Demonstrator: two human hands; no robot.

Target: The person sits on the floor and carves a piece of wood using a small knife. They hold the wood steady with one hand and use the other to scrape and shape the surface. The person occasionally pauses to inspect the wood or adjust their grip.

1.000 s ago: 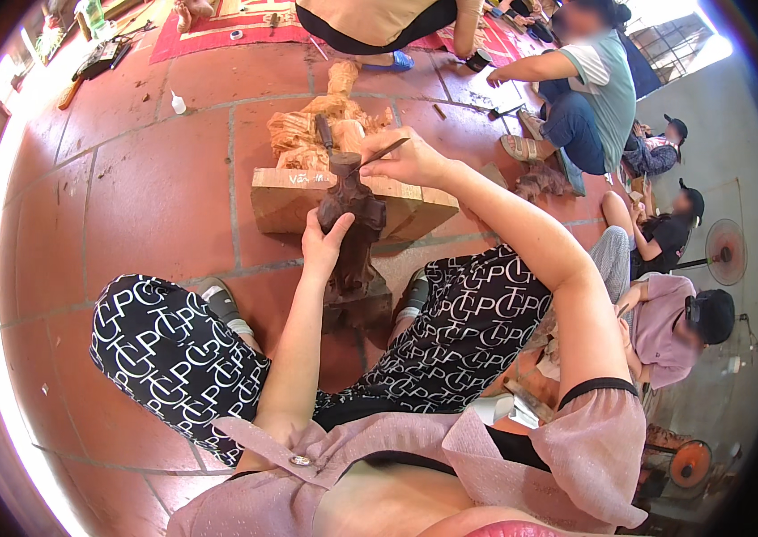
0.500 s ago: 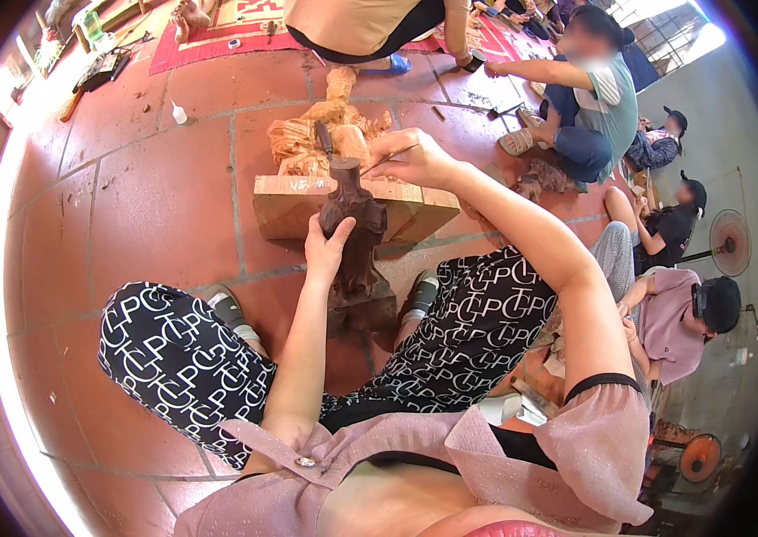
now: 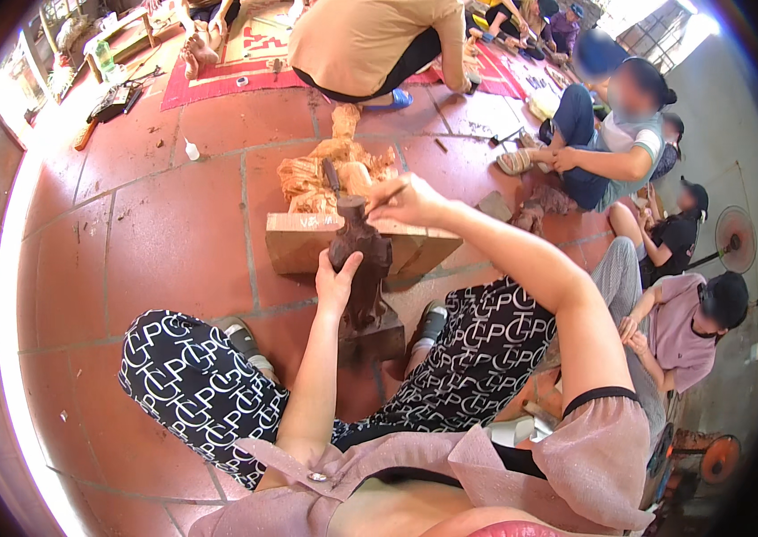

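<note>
A dark brown carved wooden statue (image 3: 366, 291) stands upright on its base between my feet. My left hand (image 3: 336, 279) is closed around its left side, thumb across the front. My right hand (image 3: 410, 200) pinches a thin, dark stick-like tool (image 3: 388, 196), its tip at the narrow top of the statue; what kind of tip it has is too small to tell. Just behind, a thick light wooden block (image 3: 415, 252) carries a pale orange wood carving (image 3: 307, 175). A dark tool handle (image 3: 331, 174) shows in front of that carving.
A person in a tan top (image 3: 374, 40) squats beyond the carving, by a red patterned mat (image 3: 258, 67). Another in a teal shirt (image 3: 621, 139) sits at the far right. More people and a fan (image 3: 733, 240) line the right wall. A small white bottle (image 3: 192, 150) stands far left.
The tool in my right hand has come closer to the statue's top. The teal-shirted person has drawn their outstretched arm back to their knees. The whole view has shifted slightly.
</note>
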